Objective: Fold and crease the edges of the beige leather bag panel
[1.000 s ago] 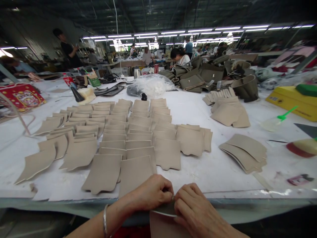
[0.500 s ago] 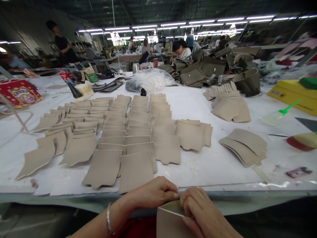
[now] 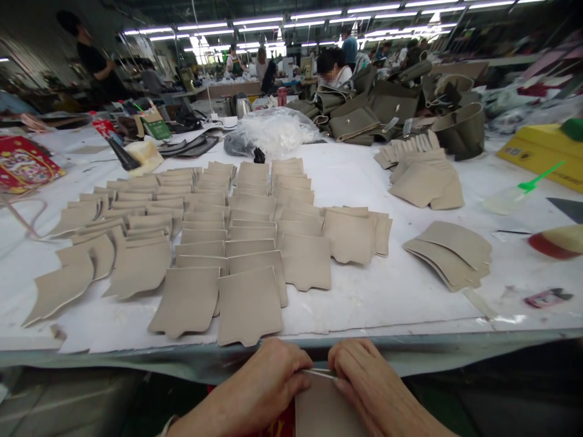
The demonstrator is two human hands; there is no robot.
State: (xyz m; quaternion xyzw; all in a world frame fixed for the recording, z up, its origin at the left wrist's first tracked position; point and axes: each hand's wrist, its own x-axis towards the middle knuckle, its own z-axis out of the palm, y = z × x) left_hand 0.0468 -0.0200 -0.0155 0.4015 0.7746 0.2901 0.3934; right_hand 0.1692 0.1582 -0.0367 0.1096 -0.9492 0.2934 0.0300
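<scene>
One beige piece (image 3: 325, 409) pinched along its far edge

Its left corner is gripped by the left hand (image 3: 285, 376) and its right part by the right hand (image 3: 357, 373), fingers curled and thumbs closed in; probably both sides are pinched so that the edge is kept straight. It is held just off the near side of the table (image 3: 359, 303), perhaps so that the overlapped rows of pieces (image 3: 250, 303) are left undisturbed. Those are staggered, apparently to keep each far edge exposed. Whether the held piece is doubled cannot be told.
</scene>
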